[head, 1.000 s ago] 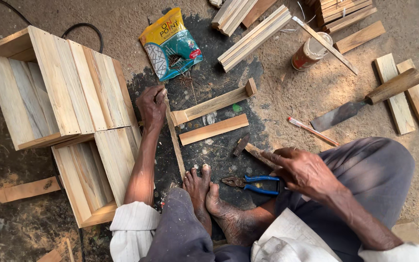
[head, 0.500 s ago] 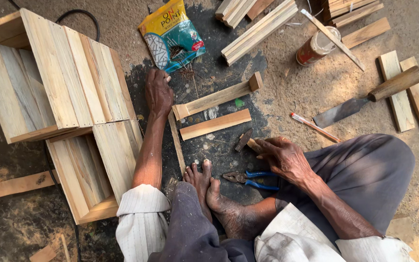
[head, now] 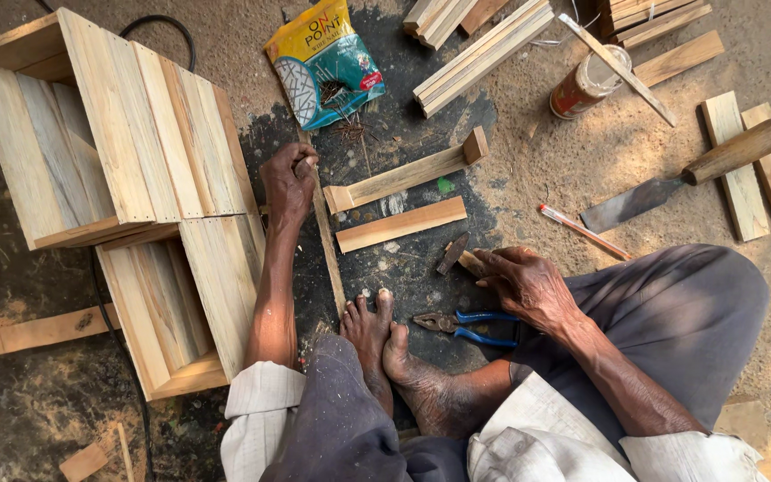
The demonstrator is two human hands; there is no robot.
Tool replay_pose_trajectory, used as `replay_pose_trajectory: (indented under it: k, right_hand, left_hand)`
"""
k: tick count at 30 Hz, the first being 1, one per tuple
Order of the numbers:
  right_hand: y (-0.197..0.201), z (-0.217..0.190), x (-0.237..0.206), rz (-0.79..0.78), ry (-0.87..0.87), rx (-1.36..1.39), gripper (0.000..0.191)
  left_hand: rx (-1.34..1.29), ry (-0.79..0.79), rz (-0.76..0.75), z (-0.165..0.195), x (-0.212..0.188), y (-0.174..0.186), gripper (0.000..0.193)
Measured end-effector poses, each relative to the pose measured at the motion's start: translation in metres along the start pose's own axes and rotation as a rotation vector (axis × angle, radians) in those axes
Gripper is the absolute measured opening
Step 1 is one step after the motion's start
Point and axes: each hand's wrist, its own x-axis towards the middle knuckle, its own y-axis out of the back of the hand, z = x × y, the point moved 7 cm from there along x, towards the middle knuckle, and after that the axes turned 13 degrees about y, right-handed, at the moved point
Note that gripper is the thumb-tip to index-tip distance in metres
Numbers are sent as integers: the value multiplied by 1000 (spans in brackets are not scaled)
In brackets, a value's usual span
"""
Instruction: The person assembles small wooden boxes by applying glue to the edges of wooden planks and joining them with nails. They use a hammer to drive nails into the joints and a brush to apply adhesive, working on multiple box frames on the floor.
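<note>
Item: thin wooden strip (head: 327, 245), lying on dark ground before the feet; upper end pinched by left hand (head: 289, 183). Hammer (head: 455, 255) grasped by right hand (head: 524, 284) (head down). Strip best kept pinned flat before nailing

The open slatted wooden boxes (head: 127, 152) are pale yellow-brown with grey streaks in the grain, and the flat plastic nail bag (head: 323, 61) is yellow and teal with a white criss-cross pattern. The metal pliers (head: 466, 327) have blue handles, the round can (head: 587, 85) is red-brown, and the folded trousers (head: 671, 312) are plain grey.
</note>
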Motion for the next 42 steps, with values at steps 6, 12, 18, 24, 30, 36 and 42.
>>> replay_pose_trajectory:
  k: [6,12,18,24,30,36,42]
  right_hand:
    - [2,2,2,-32,-90,-11,48]
    - [6,-5,8,-9,-48,3,43]
    - [6,-7,9,10,-14,-4,44]
    - [1,-2,6,30,-30,13,40]
    - [-3,1,4,22,-35,-7,43]
    - [-7,8,1,-20,-91,1,42]
    - [-7,6,2,9,-48,7,42]
  left_hand:
    - [265,-288,-59,28,19,-20,16]
    - [354,-356,-142,41,22,-41,28]
    - [241,-207,-97,30,25,-41,13]
    - [49,-194,17,17,17,-22,11]
    - [-163,112,62,-10,16,-9,8]
    - [-219,57,32,-8,11,-11,6]
    - [-185,143,21,-17,11,-8,7]
